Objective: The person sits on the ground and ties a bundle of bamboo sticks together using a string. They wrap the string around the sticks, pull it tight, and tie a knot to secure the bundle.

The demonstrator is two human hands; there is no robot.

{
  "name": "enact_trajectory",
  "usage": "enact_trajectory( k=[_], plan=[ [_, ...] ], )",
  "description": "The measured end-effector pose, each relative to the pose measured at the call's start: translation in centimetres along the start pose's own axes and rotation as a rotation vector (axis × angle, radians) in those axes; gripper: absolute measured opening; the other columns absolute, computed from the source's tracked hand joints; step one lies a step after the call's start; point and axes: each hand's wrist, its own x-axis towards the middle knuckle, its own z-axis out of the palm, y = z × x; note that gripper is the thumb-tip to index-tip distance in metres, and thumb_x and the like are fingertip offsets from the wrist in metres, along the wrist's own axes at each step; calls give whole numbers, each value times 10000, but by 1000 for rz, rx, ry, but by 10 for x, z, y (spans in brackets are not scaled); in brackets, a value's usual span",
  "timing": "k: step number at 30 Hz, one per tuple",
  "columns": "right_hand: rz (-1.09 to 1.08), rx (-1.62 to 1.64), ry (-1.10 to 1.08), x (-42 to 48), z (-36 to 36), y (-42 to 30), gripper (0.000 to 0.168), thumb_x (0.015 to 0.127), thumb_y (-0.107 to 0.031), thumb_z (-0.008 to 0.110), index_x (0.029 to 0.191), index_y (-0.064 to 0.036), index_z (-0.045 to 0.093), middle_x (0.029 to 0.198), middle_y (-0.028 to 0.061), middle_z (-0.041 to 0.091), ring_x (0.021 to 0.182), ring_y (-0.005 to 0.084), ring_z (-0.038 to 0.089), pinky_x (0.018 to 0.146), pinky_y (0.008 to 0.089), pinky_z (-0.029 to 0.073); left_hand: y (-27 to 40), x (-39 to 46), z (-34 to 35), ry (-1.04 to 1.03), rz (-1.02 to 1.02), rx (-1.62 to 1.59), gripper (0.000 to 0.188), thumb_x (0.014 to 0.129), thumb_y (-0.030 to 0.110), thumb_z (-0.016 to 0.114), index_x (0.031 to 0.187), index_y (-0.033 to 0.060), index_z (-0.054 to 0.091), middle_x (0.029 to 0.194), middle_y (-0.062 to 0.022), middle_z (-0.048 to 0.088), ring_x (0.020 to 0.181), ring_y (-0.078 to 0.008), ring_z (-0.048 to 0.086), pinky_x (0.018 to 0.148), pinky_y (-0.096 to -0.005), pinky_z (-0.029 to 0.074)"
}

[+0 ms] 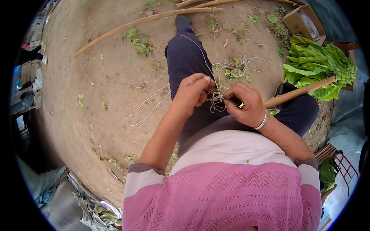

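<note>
Both hands meet over my lap at a tangled bunch of thin string (217, 101). My left hand (196, 91) pinches string on the left side of the bunch, its fingers curled. My right hand (244, 101), with a metal bracelet at the wrist, pinches the bunch from the right between thumb and forefinger. A taut string runs from the bunch up to the end of a long bamboo pole (162, 16) on the ground. A thicker bamboo pole (299, 91) passes over my bent leg at the right, its near end hidden behind the right hand.
A pile of large green leaves (318, 66) lies at the right, below an open cardboard box (302, 24). Loose white string (251, 59) and leaf scraps (141, 46) are scattered on the dirt floor. Plastic sheeting hangs along the right edge.
</note>
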Motion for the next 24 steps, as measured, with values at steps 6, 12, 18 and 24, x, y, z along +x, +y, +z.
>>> enact_trajectory(
  k=[6, 12, 18, 24],
  plan=[
    [-50, -37, 3, -3, -4, -1, 161, 650, -6, 638, 783, -67, 570, 698, 91, 542, 599, 270, 573, 520, 328, 452, 3, -3, 5, -127, -120, 42, 153, 869, 174, 580, 846, 23, 595, 625, -3, 521, 423, -40, 357, 369, -208, 222],
    [-12, 8, 20, -3, -6, -2, 183, 671, -10, 668, 832, -60, 596, 726, 74, 557, 578, 209, 571, 498, 299, 443, -3, -3, 7, -178, -50, -97, 103, 849, 119, 609, 864, 18, 597, 616, 16, 501, 440, -32, 361, 383, -192, 238],
    [132, 136, 146, -1, -7, -5, 201, 707, -34, 700, 894, -43, 628, 788, 47, 566, 558, 99, 520, 493, 227, 407, 3, -7, 9, -121, 22, -144, 86, 841, 94, 622, 872, 16, 601, 639, 21, 515, 453, -27, 370, 388, -179, 253],
    [285, 222, 103, 9, 0, -5, 167, 730, -46, 687, 876, -9, 614, 781, 36, 571, 587, 77, 519, 527, 211, 416, 1, -6, 9, -108, 106, -120, 95, 844, 105, 627, 876, 19, 604, 659, 18, 537, 457, -22, 371, 386, -178, 248]
  ],
)
